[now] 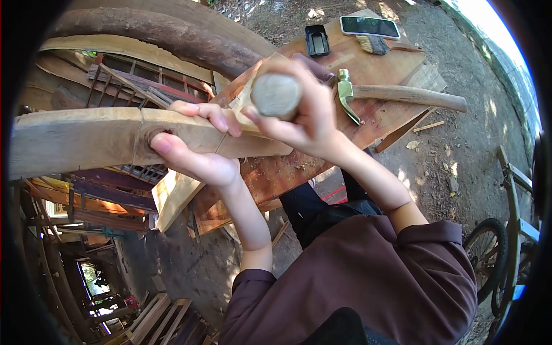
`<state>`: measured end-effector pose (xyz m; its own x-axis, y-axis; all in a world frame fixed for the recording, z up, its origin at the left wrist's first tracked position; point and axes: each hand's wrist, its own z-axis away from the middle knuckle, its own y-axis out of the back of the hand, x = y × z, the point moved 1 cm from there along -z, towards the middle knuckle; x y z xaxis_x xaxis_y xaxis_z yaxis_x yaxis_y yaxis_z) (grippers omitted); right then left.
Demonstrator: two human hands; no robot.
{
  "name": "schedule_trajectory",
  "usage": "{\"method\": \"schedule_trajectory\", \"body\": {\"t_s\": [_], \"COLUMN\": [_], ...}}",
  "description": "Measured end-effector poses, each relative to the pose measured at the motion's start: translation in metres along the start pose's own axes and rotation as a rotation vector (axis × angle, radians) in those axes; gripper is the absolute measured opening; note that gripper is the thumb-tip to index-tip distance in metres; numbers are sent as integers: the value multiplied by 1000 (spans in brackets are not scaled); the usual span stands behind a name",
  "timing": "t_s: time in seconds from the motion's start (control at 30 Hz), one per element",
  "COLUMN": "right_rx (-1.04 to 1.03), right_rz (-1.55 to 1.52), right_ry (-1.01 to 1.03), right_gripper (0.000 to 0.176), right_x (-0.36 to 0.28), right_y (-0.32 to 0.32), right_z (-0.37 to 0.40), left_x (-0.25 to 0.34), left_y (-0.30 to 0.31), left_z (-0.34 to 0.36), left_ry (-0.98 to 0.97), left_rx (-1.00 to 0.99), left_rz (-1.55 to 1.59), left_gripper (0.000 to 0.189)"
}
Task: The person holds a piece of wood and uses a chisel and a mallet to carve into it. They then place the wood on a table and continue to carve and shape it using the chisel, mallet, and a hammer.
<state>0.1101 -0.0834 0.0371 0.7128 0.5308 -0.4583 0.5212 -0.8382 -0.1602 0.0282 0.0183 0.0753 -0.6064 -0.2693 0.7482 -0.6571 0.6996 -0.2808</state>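
Note:
My left hand [204, 152] is wrapped round a long, slightly curved wooden plank [86, 141], its thumb beside a dark knot and its fingers over the far edge. A pencil-like line crosses the plank near the thumb. My right hand [313, 106] is closed round a thick wooden handle [277, 96] whose round end faces me, slightly blurred. Whatever is at the handle's lower end is hidden by the hand. The plank's right end lies over the wooden workbench [276, 178], below the right hand.
Right of my right hand, a claw hammer [397, 95] lies on the bench. Further back are a phone [370, 27], a paintbrush [374, 45] and a small black case [317, 40]. Stacked timber [155, 34] fills the left; a bicycle wheel [486, 253] stands at right.

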Motion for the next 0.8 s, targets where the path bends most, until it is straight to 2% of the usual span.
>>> {"method": "schedule_trajectory", "body": {"t_s": [0.07, 0.13, 0.2, 0.3, 0.37, 0.47, 0.57, 0.6, 0.7, 0.8], "right_rx": [-28, 133, 245, 264, 258, 130, 84, -9, -31, 51], "right_rz": [96, -88, -222, -137, -146, -38, 82, 107, 54, 70], "right_ry": [-101, -143, -177, -170, -221, 50, 81, 26, -69, 69], "right_gripper": [41, 40, 38, 38, 39, 42, 42, 46, 46, 46], "right_x": [17, -1, -17, -12, -10, -17, -6, -4, -5, -18], "right_y": [-1, 8, 8, 0, 3, 2, -10, -10, -4, 0], "right_z": [13, -2, -11, -6, -8, -16, -6, -2, 1, -5], "left_x": [-2, -1, 2, 4, 1, 0, -1, -2, -1, 3], "left_y": [5, 7, 6, 5, 12, 12, 15, 15, 13, 13], "left_z": [-1, -1, 0, -2, -5, -9, -9, -9, -8, -4], "left_ry": [15, 41, 33, -15, 33, 43, 52, 50, 47, 26], "left_rx": [-49, -86, -48, 21, 43, 66, 87, 83, 64, 102], "left_rz": [56, 112, 78, -12, 32, 10, -5, 13, 36, -48], "left_gripper": [64, 64, 61, 59, 59, 60, 61, 61, 61, 62]}}
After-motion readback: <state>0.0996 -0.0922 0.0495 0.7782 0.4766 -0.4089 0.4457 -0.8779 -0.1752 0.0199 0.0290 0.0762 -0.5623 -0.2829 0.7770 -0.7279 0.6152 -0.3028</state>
